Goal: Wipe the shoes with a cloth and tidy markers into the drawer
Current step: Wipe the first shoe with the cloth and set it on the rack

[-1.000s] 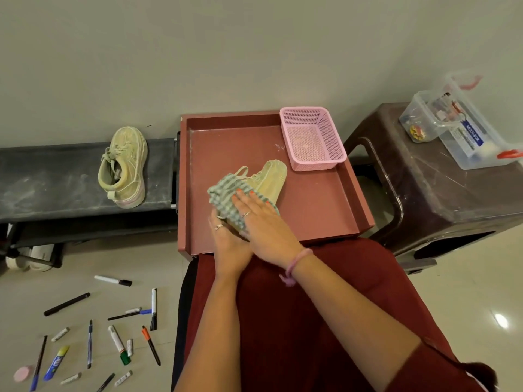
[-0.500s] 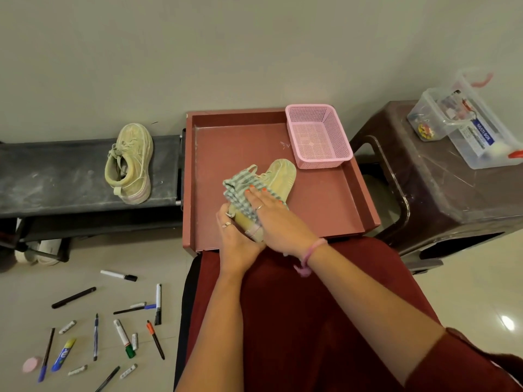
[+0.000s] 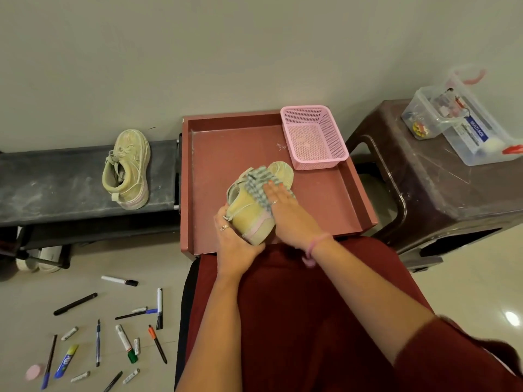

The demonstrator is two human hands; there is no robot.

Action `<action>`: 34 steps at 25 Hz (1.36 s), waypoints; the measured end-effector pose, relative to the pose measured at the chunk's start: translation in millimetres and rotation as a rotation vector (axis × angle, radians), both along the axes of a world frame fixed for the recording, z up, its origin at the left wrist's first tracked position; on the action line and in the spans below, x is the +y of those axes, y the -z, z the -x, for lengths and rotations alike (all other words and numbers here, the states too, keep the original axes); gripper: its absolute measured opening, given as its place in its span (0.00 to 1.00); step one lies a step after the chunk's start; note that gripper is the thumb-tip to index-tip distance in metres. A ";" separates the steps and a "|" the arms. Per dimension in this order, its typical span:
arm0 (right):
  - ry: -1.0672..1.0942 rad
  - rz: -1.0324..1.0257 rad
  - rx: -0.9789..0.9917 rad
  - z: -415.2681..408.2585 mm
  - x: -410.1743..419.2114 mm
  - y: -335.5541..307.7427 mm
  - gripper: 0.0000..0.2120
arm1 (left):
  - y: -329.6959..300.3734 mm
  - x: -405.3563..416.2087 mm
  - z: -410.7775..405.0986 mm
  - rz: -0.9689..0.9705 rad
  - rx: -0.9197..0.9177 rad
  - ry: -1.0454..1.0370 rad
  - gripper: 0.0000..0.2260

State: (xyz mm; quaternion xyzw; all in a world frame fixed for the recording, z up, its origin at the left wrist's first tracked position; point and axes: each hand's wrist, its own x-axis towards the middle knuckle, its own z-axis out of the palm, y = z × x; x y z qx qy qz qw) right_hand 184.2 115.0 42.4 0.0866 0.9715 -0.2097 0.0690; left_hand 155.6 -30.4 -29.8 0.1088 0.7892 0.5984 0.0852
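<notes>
A pale yellow-green shoe (image 3: 249,213) lies on its side in the open red drawer (image 3: 223,154). My left hand (image 3: 233,241) grips its heel. My right hand (image 3: 288,213) presses a green checked cloth (image 3: 259,185) flat against the shoe's upper, near the toe. The second shoe (image 3: 128,169) rests on the dark bench (image 3: 56,188) to the left. Several markers and pens (image 3: 124,332) lie scattered on the floor at lower left.
A pink mesh basket (image 3: 314,137) sits in the drawer's back right corner. A brown plastic stool (image 3: 441,199) to the right carries clear storage boxes (image 3: 464,125). White shoes (image 3: 39,258) sit under the bench. My red-clothed lap fills the foreground.
My right hand has slid the cloth from the shoe's heel side toward the toe, uncovering the heel that my left hand holds. The view shifted slightly.
</notes>
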 end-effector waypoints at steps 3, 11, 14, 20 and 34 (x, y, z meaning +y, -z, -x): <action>0.061 -0.060 -0.069 26.4 18.1 -2.8 0.30 | -2.1 0.9 -1.2 0.051 0.048 0.012 0.46; -0.018 0.095 0.111 -28.2 -26.5 17.8 0.44 | 0.8 -3.9 3.5 0.022 -0.018 0.010 0.45; 0.081 0.084 0.029 7.0 6.9 16.4 0.39 | 0.0 -2.4 3.9 0.047 0.002 0.010 0.45; 0.185 0.186 -0.052 26.7 10.0 13.6 0.38 | 1.3 -3.2 5.5 0.016 -0.007 0.020 0.45; 0.106 0.133 -0.114 45.3 37.1 11.9 0.36 | 0.4 -5.2 6.8 0.094 -0.007 0.020 0.49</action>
